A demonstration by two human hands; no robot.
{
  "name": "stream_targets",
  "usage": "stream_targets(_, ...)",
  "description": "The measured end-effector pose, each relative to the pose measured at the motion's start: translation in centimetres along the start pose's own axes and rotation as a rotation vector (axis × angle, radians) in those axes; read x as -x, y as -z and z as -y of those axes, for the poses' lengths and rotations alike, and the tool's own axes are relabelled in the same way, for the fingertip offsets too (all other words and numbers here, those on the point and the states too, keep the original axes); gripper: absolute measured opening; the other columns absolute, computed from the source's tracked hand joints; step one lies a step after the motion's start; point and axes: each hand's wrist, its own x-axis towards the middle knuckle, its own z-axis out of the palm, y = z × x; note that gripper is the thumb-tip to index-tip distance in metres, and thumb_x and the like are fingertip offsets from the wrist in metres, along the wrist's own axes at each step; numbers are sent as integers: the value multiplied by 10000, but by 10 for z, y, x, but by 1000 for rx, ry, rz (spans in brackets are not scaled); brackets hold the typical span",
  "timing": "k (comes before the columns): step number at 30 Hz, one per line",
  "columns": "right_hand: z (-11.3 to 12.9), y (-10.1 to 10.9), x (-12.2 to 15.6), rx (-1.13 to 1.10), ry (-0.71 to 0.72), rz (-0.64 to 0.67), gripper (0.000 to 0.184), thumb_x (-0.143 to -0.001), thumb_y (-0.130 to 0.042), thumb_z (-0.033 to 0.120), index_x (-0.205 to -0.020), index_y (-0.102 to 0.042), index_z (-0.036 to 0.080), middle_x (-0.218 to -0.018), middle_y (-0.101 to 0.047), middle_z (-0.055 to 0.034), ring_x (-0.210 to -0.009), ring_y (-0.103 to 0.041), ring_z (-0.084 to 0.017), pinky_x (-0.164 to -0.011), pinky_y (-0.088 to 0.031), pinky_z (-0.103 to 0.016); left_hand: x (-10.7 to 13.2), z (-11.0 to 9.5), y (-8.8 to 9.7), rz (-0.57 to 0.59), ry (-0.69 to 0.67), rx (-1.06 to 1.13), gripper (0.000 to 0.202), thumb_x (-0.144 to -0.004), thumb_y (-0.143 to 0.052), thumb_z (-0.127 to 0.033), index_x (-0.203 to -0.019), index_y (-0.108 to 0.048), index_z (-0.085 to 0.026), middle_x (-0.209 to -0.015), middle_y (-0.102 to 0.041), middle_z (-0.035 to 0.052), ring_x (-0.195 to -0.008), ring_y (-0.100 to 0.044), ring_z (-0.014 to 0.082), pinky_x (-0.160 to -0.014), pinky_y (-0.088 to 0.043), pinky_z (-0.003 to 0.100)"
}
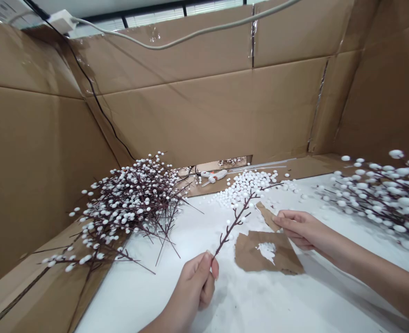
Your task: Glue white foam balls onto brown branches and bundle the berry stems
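My left hand (198,280) pinches the lower end of a dark brown artificial twig (232,224), which slants up to the right with short side shoots. A few white balls appear along it, but I cannot tell which are attached and which lie behind. Between the fingers of my right hand (296,229) is a narrow cardboard strip (266,215), its free end pointing up and left. Just below the strip, a torn cardboard piece (248,252) lies on the white table, with a smear of white glue or paste (267,251) at its middle.
White foam balls (248,185) lie heaped behind the twig. A glue gun (216,176) rests near the back cardboard wall (197,111). Bunches of white-berried twigs stand left (131,199) and right (392,199). A black cord (93,88) runs down the left corner.
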Motion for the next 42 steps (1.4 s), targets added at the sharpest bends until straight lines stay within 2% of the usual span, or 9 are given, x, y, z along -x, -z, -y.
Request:
stream_targets(4,0,3,-3,10,37,-43,471,-575,-699,537,-582,-381,190,-459,-156,111,-430,-73,-36,-418,-33,-216,0,-1,-1,-2,-10,-17,474,-693,-465,-646,-587,-432,-185,-310,-229,-111,-336,-106,37,-369,-70,199)
stream_targets(7,-1,7,-7,33,52,-88,456,-544,-701,558,-590,-430,194,-429,-164,115,-404,-92,-32,-405,-42,-212,0,-1,-1,-5,-13,-21,483,-684,-473,-652,-581,-442,-181,-305,-230,-111,-331,-110,34,-368,-77,197)
stream_targets(11,-2,11,-10,49,111,-155,415,-613,-653,563,-618,-461,195,-431,-171,110,-401,-113,-39,-403,-59,-209,-2,-2,0,-26,-9,4,499,-676,-461,-673,-586,-440,-182,-306,-234,-112,-333,-93,32,-362,-74,194)
stream_targets(15,-3,14,-9,-11,143,-192,438,-627,-658,550,-588,-409,191,-458,-181,105,-409,-108,-36,-404,-57,-210,-4,-5,3,2,35,82,493,-670,-464,-679,-602,-441,-190,-293,-213,-121,-315,-83,32,-348,-71,193)
stream_targets(18,-3,14,-7,-42,147,-183,460,-633,-649,564,-582,-384,192,-464,-179,105,-413,-102,-36,-401,-55,-208,-3,-7,5,40,40,82,465,-695,-474,-644,-614,-450,-187,-302,-213,-123,-319,-76,28,-351,-71,190)
stream_targets(29,-3,12,-6,11,154,-159,440,-672,-630,534,-578,-368,193,-434,-198,106,-405,-118,-37,-404,-64,-206,-3,-2,5,44,12,-14,401,-795,-402,-545,-624,-451,-185,-317,-227,-112,-339,-88,40,-361,-79,195)
stream_targets(42,2,8,-1,77,151,-162,447,-642,-638,541,-563,-357,201,-394,-199,111,-402,-105,-43,-415,-64,-212,-2,-5,2,6,17,-38,466,-732,-418,-636,-618,-446,-185,-314,-229,-112,-346,-87,43,-374,-73,204)
